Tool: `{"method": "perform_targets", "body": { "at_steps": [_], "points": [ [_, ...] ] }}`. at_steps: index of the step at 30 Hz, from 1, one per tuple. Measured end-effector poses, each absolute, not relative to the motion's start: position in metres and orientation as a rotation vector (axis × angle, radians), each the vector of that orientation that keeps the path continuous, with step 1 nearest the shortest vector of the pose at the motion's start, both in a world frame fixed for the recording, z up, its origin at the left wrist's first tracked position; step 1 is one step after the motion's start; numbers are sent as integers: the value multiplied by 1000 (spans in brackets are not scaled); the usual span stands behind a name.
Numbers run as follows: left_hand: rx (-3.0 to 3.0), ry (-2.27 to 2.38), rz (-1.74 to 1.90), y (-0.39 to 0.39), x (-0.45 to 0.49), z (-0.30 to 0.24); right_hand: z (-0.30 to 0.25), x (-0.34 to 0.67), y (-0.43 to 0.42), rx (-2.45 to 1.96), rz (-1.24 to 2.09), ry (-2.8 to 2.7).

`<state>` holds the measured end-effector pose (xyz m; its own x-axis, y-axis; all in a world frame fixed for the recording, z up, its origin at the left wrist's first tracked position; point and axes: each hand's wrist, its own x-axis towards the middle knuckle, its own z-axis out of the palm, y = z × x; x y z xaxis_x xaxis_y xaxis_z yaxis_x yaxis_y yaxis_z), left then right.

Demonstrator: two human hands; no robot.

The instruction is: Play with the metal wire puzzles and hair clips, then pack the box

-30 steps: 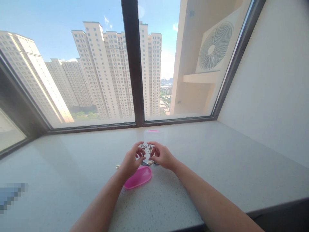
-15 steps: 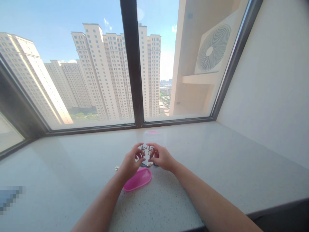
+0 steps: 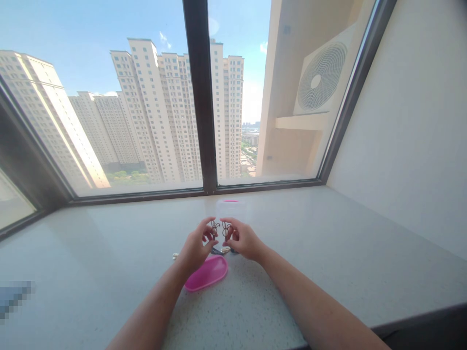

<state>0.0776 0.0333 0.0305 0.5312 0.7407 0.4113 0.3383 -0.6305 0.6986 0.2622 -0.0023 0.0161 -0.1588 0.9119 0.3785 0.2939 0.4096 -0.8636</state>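
My left hand [image 3: 195,248] and my right hand [image 3: 243,239] are raised side by side above the stone sill, each pinching one small brown wire piece [image 3: 221,228] shaped like a loop with ears. The two pieces almost touch between my fingertips. Just behind them stands a clear plastic container [image 3: 231,209] with a pink bottom. Its pink oval lid [image 3: 206,272] lies flat on the sill under my left wrist. A few small metal bits [image 3: 218,251] lie on the sill between the hands, partly hidden.
The speckled grey sill [image 3: 328,243] runs wide to both sides and ends at a dark front edge [image 3: 419,323]. A dark window frame [image 3: 199,97] and glass close the back. A white wall [image 3: 412,126] rises at the right.
The hands and the two wire pieces have stayed almost in place; the view has tipped slightly, so everything sits a little lower in the picture.
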Motion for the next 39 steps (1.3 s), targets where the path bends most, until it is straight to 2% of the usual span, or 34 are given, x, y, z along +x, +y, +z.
{"method": "perform_targets", "body": {
  "at_steps": [39],
  "points": [
    [2213,924,1017,32,78,33,19,262,-4,-1078,795,-1671]
  ]
}}
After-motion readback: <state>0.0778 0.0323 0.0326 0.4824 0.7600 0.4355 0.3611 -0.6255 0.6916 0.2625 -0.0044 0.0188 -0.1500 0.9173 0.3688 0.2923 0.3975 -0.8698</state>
